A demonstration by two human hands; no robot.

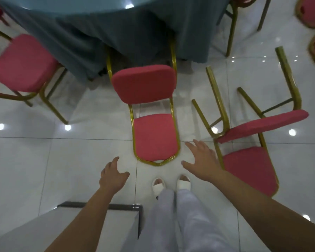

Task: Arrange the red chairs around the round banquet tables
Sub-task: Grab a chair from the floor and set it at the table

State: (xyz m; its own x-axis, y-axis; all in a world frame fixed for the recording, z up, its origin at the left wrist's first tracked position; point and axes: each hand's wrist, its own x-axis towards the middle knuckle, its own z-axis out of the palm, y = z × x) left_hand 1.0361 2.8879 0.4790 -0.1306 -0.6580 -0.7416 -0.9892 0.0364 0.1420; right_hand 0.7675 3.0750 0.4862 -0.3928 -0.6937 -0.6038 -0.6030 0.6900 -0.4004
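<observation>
On the tile floor (35,160) just ahead of my feet, the red chair (144,82) I'm after seems to lie tipped onto its back. Its backrest (155,137) is nearest me and its seat stands up facing me. Its front legs (174,55) reach away under the hem of the grey-blue tablecloth (135,33) on the round banquet table (102,4).

The chair's long axis runs from my toes straight toward the table, leaning slightly left at the far end. The top rail of the backrest points at me.

Both hands are empty with fingers spread. My left hand (113,175) hovers just left of the backrest's top, and my right hand (202,159) hovers just right of it. Neither touches the frame.

The main risk, as I judge it, is those legs. If I swing the chair upright, they could catch the cloth and drag it off the table. The floor looks polished, so the chair's feet may skid away as I lever it up.

My right hand is also very close to the gold frame of a second toppled chair (249,166), and a wide reach could knock or snag it.

My open white slippers (158,185) sit just beside the top rail, so a fumbled lift could drop it on my toes
</observation>
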